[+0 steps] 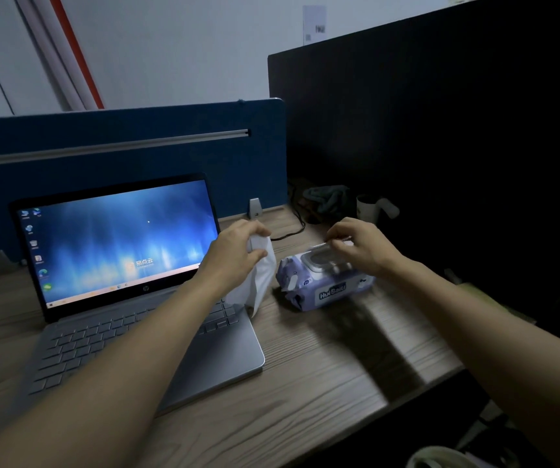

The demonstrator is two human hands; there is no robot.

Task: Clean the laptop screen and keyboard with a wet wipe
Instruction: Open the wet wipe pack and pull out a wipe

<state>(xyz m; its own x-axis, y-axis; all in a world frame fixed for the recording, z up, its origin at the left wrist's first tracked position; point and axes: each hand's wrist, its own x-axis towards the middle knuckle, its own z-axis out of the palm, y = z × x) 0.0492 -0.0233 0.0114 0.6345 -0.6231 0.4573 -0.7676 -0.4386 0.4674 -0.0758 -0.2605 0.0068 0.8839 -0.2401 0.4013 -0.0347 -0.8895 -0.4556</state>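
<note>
Two bare forearms reach in over the desk [322, 366] — no sleeves, watch or bands on either. The left hand [234, 251] and right hand [359, 246] are ungloved — fingers [339, 246] without rings.

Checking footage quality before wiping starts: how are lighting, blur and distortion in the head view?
Head view: dim room, the lit laptop screen is the brightest area; right side behind the purple wet-wipe pack falls into near black; white wet wipe in the left hand stays readable; right hand slightly soft; wide-angle stretch at forearms.
</note>
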